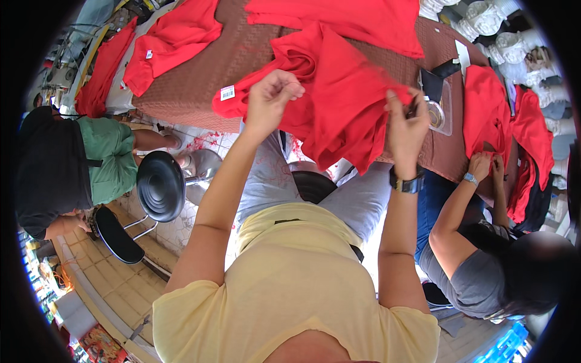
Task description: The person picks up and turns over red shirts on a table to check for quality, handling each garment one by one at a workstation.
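A red knit garment (339,91) lies bunched over the near edge of the table in front of me, its lower part hanging above my lap. My left hand (272,103) is at its left side, thumb and fingers pinched together; whatever they hold is too small to make out. Beside that hand, a white label (227,92) sits on the garment. My right hand (407,124) is at the garment's right edge with bent fingers around a small dark object (413,110), whose kind I cannot tell. The cloth near this hand is blurred by motion.
A brown covered table (187,78) bears more red garments (175,42). Right of my hand is a clear plastic tray (443,115) with a ring-shaped item. A seated co-worker (466,254) handles red cloth at right; another person (54,175) is at left near a black stool (160,186).
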`<state>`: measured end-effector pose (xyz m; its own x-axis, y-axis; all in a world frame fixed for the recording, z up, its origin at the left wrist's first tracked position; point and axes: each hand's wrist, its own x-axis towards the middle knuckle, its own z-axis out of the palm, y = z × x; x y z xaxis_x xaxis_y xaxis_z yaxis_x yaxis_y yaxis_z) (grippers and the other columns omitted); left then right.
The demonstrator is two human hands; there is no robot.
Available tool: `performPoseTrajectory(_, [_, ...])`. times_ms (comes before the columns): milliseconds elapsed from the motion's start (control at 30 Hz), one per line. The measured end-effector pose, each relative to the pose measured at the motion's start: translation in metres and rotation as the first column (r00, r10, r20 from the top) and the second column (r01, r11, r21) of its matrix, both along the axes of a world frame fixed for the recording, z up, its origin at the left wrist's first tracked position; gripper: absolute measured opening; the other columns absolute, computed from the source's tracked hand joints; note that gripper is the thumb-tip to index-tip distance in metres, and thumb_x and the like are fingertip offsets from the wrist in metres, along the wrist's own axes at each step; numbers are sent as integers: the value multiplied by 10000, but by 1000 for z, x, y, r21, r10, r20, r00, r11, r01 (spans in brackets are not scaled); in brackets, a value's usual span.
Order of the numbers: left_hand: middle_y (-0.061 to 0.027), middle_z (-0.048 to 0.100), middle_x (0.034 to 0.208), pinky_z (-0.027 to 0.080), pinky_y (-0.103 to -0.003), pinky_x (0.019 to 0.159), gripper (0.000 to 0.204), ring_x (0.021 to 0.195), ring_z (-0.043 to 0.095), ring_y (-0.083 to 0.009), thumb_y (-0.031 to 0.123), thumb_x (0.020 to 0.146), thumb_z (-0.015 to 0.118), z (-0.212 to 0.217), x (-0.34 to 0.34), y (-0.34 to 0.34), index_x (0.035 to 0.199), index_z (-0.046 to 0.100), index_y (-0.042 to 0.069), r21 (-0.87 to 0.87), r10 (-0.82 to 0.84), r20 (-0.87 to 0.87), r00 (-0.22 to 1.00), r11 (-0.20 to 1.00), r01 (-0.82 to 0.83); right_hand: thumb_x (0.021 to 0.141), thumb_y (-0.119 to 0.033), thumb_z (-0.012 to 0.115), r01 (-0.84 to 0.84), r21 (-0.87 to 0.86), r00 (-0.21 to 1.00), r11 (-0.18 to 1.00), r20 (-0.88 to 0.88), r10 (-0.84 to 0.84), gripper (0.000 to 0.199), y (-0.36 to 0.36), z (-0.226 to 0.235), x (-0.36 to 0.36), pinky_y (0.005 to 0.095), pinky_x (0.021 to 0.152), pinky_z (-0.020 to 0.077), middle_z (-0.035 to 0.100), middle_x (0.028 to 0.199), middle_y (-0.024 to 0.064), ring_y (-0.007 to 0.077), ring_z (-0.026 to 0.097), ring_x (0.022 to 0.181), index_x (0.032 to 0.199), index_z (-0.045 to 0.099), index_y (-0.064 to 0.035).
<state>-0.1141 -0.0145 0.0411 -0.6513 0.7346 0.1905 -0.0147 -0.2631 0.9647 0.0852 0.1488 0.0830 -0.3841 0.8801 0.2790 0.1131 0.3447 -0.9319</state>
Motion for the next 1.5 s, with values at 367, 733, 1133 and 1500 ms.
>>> performPoseTrajectory(367, [-98, 701, 840, 533, -335, 748, 126, 802, 684, -237, 78, 906, 676, 9, 34, -169, 971, 700, -27, -696, -633, 259, 729, 401, 595, 885, -151, 737, -72, 231, 944, 970, 331, -9, 270, 43, -20, 37, 272, 695, 502, 729, 928, 119, 121, 659, 795, 1091, 663, 7])
performPoseTrajectory(733, [-144, 588, 988, 513, -336, 731, 294, 864, 619, -255, 85, 894, 691, 2, 55, -40, 1148, 569, 2, -380, -148, -475, 868, 924, -51, 797, -139, 759, -160, -7, 860, 987, 489, 143, 264, -43, -59, 24, 366, 681, 511, 686, 770, 172, 303, 679, 717, 948, 668, 58])
performPoseTrajectory(1133, [-194, 541, 1163, 507, -393, 851, 342, 1016, 601, -319, 69, 877, 696, -12, 66, 42, 1172, 533, 13, -192, -100, -691, 716, 980, -48, 792, -215, 798, 6, 48, 968, 999, 250, -17, 370, -15, -74, 21, 345, 629, 489, 685, 741, 109, 173, 615, 646, 1020, 657, 40])
performPoseTrajectory(1500, [-193, 541, 1127, 430, -454, 966, 347, 1100, 518, -398, 110, 856, 721, -6, -25, 7, 1172, 592, 48, -224, 98, -845, 526, 828, -514, 864, -211, 769, -220, 27, 973, 975, 74, 218, 255, 50, 11, -8, 261, 608, 416, 530, 733, -52, 81, 453, 659, 847, 619, -6])
